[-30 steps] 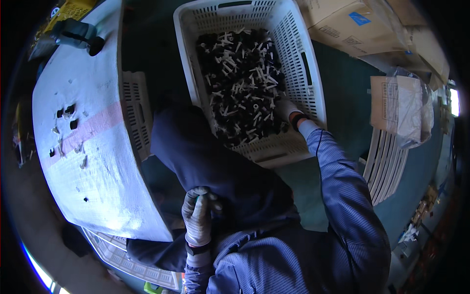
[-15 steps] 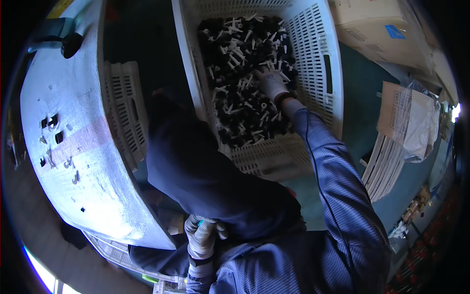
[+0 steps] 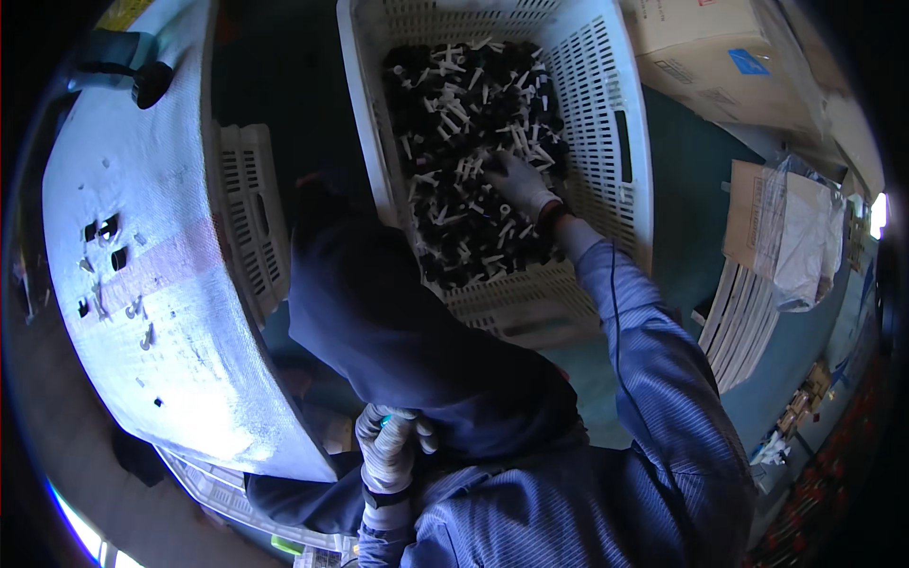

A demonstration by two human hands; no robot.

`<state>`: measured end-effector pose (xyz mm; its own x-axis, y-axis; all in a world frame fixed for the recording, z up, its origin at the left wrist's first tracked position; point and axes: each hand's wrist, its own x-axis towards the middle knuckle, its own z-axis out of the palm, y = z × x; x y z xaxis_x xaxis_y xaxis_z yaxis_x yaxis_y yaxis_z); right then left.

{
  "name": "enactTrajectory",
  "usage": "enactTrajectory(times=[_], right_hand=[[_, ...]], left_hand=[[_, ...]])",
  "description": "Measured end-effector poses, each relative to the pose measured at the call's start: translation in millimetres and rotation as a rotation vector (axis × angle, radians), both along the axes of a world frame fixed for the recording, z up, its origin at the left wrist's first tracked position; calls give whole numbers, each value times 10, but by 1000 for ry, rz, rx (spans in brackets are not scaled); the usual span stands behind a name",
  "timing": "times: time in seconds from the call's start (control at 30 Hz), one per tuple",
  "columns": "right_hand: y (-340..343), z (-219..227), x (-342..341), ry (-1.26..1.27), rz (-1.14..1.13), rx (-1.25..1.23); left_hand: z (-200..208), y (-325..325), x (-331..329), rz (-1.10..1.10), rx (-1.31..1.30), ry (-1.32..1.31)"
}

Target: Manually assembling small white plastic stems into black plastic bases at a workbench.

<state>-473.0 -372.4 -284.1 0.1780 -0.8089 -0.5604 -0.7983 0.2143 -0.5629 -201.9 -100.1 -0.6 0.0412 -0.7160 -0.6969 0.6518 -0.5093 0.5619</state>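
My right hand, in a pale glove, is down in a white slatted plastic crate. Its fingers curl at the surface of a heap of small parts, black pieces mixed with white screw-like ones. Dark pieces lie at the fingertips, and what they grip is hidden. Close to my body, beside my dark-clothed leg, my left hand is gloved too. Its fingers are bent round a small teal thing, mostly covered, of a kind I cannot make out.
On my left stands a work surface covered in white woven sheeting, with several small black and pale pieces on it. Another slatted crate is beside it. At right are cardboard boxes and a stack of flat boards.
My right hand has drawn slightly back toward me, its fingers going from spread over the parts to curled. My left hand stays near my leg. The view has shifted a little.
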Motion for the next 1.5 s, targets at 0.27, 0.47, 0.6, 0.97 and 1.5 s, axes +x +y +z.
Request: enactTrajectory(times=[0.27,0.47,0.6,0.97,1.5], right_hand=[[300,1396,125,-965,-505,356],[390,1970,153,-1445,-519,543],[551,2594,357,-1526,-509,518],[1342,3548,1040,-1220,22,374],[2454,3713,1914,-968,527,406]], left_hand=[[-9,66,-88,14,-14,-58],[40,89,-111,-4,-94,-142],[154,125,-91,45,-209,-177],[617,452,163,309,-374,-149],[1090,1103,410,383,-618,-146]])
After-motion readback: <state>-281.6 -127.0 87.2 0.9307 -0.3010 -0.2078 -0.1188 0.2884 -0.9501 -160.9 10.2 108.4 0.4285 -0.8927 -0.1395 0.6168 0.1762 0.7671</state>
